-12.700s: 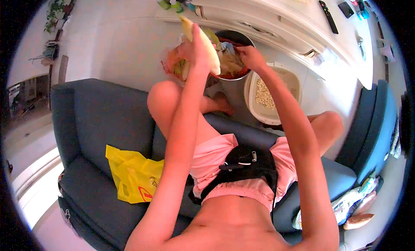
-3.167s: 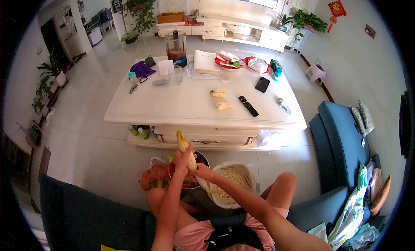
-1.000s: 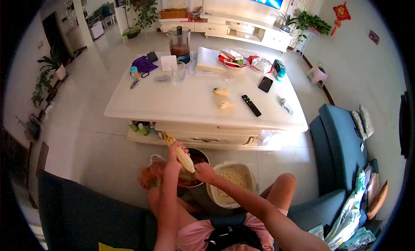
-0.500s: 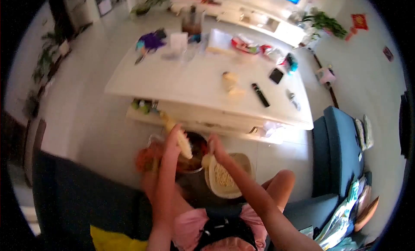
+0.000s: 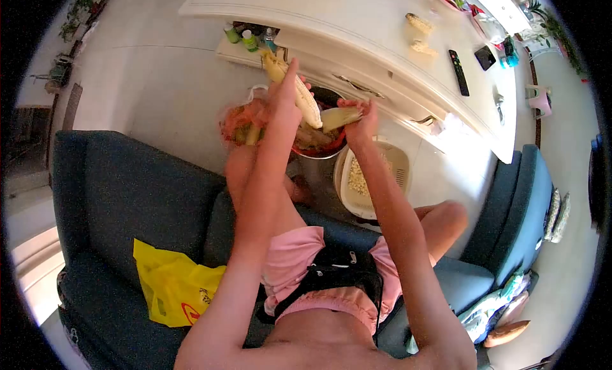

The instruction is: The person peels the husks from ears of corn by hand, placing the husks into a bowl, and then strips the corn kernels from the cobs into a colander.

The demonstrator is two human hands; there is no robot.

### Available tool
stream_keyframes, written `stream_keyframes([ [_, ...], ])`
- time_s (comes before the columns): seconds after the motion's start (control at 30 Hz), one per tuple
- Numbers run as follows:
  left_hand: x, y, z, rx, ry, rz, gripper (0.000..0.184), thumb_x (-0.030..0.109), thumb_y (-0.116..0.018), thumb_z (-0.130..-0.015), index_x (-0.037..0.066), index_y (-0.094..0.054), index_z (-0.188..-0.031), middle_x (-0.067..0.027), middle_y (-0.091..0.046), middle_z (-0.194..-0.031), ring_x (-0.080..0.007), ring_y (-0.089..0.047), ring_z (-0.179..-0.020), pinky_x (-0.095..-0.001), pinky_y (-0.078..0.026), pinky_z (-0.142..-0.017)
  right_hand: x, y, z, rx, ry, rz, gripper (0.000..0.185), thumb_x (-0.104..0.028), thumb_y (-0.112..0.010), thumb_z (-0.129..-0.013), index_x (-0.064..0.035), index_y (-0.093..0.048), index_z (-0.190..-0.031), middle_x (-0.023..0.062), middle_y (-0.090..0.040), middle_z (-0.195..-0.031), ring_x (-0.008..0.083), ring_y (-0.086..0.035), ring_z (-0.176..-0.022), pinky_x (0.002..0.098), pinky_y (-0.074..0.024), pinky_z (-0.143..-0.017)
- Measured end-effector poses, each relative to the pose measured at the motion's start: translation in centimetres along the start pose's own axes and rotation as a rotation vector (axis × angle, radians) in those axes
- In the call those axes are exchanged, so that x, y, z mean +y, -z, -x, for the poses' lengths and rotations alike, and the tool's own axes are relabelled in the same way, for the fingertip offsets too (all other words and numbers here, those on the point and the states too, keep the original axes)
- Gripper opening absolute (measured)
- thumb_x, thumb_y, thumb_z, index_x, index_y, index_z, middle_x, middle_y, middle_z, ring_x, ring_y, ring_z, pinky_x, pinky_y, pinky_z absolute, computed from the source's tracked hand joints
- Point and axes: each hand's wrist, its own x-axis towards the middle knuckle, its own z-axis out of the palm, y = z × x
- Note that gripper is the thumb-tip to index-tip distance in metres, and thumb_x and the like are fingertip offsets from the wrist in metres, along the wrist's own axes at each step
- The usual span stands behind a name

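Left hand point(image 5: 288, 97): wraps long pale-yellow corncob point(image 5: 307, 107); slack grip could drop it.
Right hand point(image 5: 361, 119): pinches pale-green papery husk point(image 5: 336, 119); careless release could litter cream plastic basket point(image 5: 400, 169), near right.

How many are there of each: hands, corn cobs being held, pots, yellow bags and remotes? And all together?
Hands: 2 (left hand, right hand)
Held cobs: 1
Pots: 1
Yellow bags: 1
Remotes: 1
Total: 6

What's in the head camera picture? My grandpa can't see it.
A sitting person's left hand holds a corn cob and the right hand a piece of husk, by a pot. A pale basket of kernels stands beside it; a yellow bag lies on the sofa.
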Motion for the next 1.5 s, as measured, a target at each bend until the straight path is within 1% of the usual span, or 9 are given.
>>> stream_keyframes([
  [0.1,-0.1,0.0,0.5,-0.108,-0.005,-0.096,0.072,0.059,-0.071,-0.073,0.008,-0.046,-0.117,-0.0063,-0.050,-0.086,-0.0223,-0.054,-0.075,-0.0420,-0.049,-0.068,2.6,1.4,-1.4,-0.043,-0.050,0.233,0.037,-0.032,-0.038,-0.095,-0.0035,-0.055,-0.081,0.0189,-0.064,-0.104,0.0353,-0.058,-0.093,0.0420,-0.0426,-0.087],
  [0.2,0.2,-0.8,2.0,-0.171,0.080,0.057,0.079,0.077,-0.050,-0.076,0.008,-0.047,-0.115,-0.0106,-0.054,-0.082,-0.0263,-0.057,-0.072,-0.0459,-0.050,-0.066,3.0,2.2,-1.7,-0.586,0.307,1.809,0.037,-0.029,-0.038,-0.094,-0.0016,-0.059,-0.105,0.0231,-0.060,-0.106,0.0372,-0.058,-0.099,0.0423,-0.0438,-0.085],
  [0.37,-0.1,-1.0,2.0,-0.291,0.125,0.160,0.078,0.079,-0.045,-0.077,0.008,-0.049,-0.109,-0.0122,-0.056,-0.081,-0.0268,-0.059,-0.072,-0.0464,-0.051,-0.066,0.2,-2.5,0.1,-0.317,0.241,1.617,0.048,-0.043,-0.035,-0.097,-0.0060,-0.060,-0.113,0.0186,-0.063,-0.106,0.0331,-0.061,-0.093,0.0401,-0.0452,-0.084],
  [0.43,-0.3,-1.3,1.7,-0.315,0.108,0.160,0.077,0.079,-0.044,-0.077,0.008,-0.050,-0.107,-0.0121,-0.057,-0.082,-0.0267,-0.059,-0.073,-0.0460,-0.051,-0.067,-1.3,-3.7,1.4,-0.182,-0.289,0.876,0.056,-0.051,-0.032,-0.097,-0.0066,-0.056,-0.121,0.0116,-0.064,-0.105,0.0235,-0.061,-0.093,0.0369,-0.0459,-0.083],
  [0.6,-0.6,-2.0,2.9,-0.444,-0.024,0.006,0.073,0.074,-0.041,-0.083,0.009,-0.050,-0.112,-0.0104,-0.059,-0.086,-0.0223,-0.059,-0.078,-0.0374,-0.051,-0.071,-3.6,-5.1,3.9,-0.455,-0.182,1.060,0.044,-0.042,-0.047,-0.097,-0.0038,-0.055,-0.119,0.0006,-0.058,-0.095,0.0084,-0.051,-0.085,0.0251,-0.0440,-0.076],
  [0.8,-2.5,-1.8,1.9,-0.395,-0.472,-0.391,0.048,0.046,-0.049,-0.094,0.002,-0.052,-0.111,-0.0082,-0.059,-0.085,-0.0170,-0.057,-0.075,-0.0308,-0.046,-0.071,-3.6,-3.6,4.4,-0.431,-0.016,1.142,0.036,-0.034,-0.052,-0.096,-0.0028,-0.055,-0.115,0.0016,-0.059,-0.093,0.0082,-0.052,-0.080,0.0245,-0.0441,-0.070],
  [1.17,-3.0,-1.7,2.9,-0.361,-0.683,-0.670,0.048,0.042,-0.043,-0.096,-0.004,-0.059,-0.100,-0.0129,-0.064,-0.089,-0.0203,-0.059,-0.086,-0.0330,-0.046,-0.078,-3.5,-0.3,3.8,-0.410,-0.110,1.040,0.035,-0.034,-0.052,-0.095,-0.0031,-0.051,-0.110,0.0040,-0.056,-0.090,0.0123,-0.054,-0.084,0.0266,-0.0457,-0.071],
  [1.27,-1.2,-2.0,4.6,-0.387,-0.548,-0.764,0.044,0.035,-0.040,-0.098,-0.004,-0.059,-0.104,-0.0137,-0.063,-0.095,-0.0223,-0.059,-0.091,-0.0346,-0.045,-0.083,-1.2,0.6,2.2,-0.380,0.120,1.111,0.066,-0.050,-0.055,-0.089,0.0018,-0.042,-0.127,0.0142,-0.058,-0.109,0.0269,-0.056,-0.094,0.0419,-0.0453,-0.084],
  [1.5,-1.8,-0.7,1.5,-0.409,-0.793,-0.816,0.042,0.034,-0.045,-0.097,-0.005,-0.058,-0.099,-0.0133,-0.062,-0.088,-0.0237,-0.059,-0.082,-0.0361,-0.045,-0.074,-1.9,-1.6,3.1,-0.393,0.200,1.143,0.062,-0.050,-0.056,-0.089,0.0008,-0.047,-0.123,0.0184,-0.059,-0.108,0.0256,-0.058,-0.097,0.0378,-0.0465,-0.083],
])
